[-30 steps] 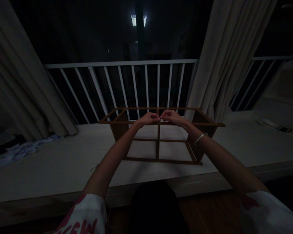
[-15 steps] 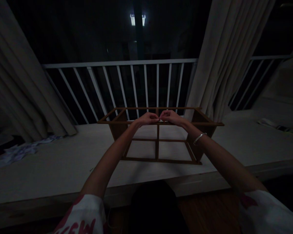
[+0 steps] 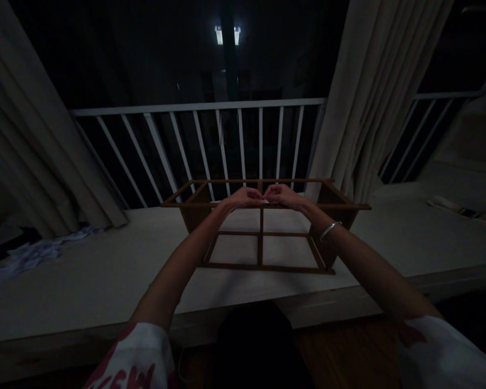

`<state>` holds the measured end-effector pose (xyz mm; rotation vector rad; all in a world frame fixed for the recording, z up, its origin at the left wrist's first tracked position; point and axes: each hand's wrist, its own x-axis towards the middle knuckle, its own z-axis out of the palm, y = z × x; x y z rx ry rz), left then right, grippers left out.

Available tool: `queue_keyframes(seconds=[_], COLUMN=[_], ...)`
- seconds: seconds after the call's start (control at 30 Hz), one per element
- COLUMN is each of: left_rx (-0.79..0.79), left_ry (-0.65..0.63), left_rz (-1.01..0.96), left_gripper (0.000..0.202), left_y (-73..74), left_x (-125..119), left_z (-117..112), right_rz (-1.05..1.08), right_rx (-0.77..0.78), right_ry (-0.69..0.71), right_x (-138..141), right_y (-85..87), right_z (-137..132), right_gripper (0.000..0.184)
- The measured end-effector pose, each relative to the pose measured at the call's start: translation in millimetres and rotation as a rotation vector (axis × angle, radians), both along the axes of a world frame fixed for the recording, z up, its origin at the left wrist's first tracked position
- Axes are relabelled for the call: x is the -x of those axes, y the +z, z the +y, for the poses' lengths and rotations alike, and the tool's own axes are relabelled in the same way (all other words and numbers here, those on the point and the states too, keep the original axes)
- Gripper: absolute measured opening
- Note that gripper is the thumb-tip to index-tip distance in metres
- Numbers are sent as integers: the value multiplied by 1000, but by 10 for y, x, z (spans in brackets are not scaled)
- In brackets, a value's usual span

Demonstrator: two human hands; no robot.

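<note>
A brown wooden rack frame (image 3: 261, 246) lies on the pale window ledge (image 3: 154, 281) in front of me. Both hands meet at the middle of its upper near rail. My left hand (image 3: 245, 197) has its fingers pinched together just above the rail. Close against it, my right hand (image 3: 281, 194) is also pinched, fingertips nearly touching the left ones. Whatever sits between the fingertips is too small and dark to make out. A silver bangle (image 3: 330, 231) is on my right wrist.
White railing (image 3: 198, 106) runs behind the rack, before a dark window. Beige curtains (image 3: 364, 102) hang at both sides. Crumpled patterned cloth (image 3: 36, 254) lies at the ledge's left end, and a strip of cloth (image 3: 461, 213) lies at the right.
Both hands stay at the same spot on the rail, with only slight finger movement. The rack has not visibly moved.
</note>
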<state>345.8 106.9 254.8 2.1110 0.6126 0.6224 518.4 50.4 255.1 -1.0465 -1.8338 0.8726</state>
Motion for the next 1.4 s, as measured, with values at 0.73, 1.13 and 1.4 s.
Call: queue_keyframes(seconds=[0.73,1.13,1.4], left_rx=[-44,-53,-31], left_ry=[44,92,44], left_rz=[-11,70,105], left_gripper=[30,37,38], left_y=[-28,-56,13], left_x=[-13,-10,18], left_z=[18,84,41], right_rz=[48,3,-26], right_rx=[37,-5,-10], right_ry=[44,68,39], right_x=[15,10,7], right_y=[26,-12,7], right_z=[-40,45,16], right_gripper=[25,27,31])
